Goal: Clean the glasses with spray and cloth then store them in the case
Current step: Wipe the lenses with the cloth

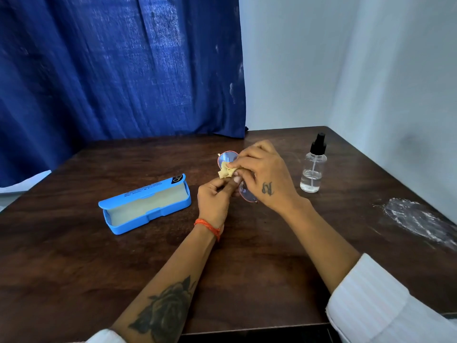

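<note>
Nearest you, your two forearms reach out over the dark wooden table [74, 280], white sleeves [376, 310] pushed back and an orange thread bracelet [209, 227] on your left wrist. A whitish powdery smear [418, 219] marks the tabletop on your right.

To the left of your hands the blue case [146, 206] lies open on the table, its lid tipped back and its pale lining showing, well apart from your fingers. On the right, the clear spray bottle [312, 169] with its black nozzle stands upright, near your right hand but not touching it, with a little liquid in the bottom.

Your left hand [215, 196] is curled, fingers pinching the glasses [226, 159] from below, holding them up off the table. Your right hand [262, 174] comes over the top, fingers bent around the small yellowish cloth [226, 171] and pressing it against one lens. This hand hides most of the other lens; only its pink rim peeks out beneath the knuckles.

Beyond the table hangs a blue curtain [111, 70], with a pale wall [371, 70] to its right.
</note>
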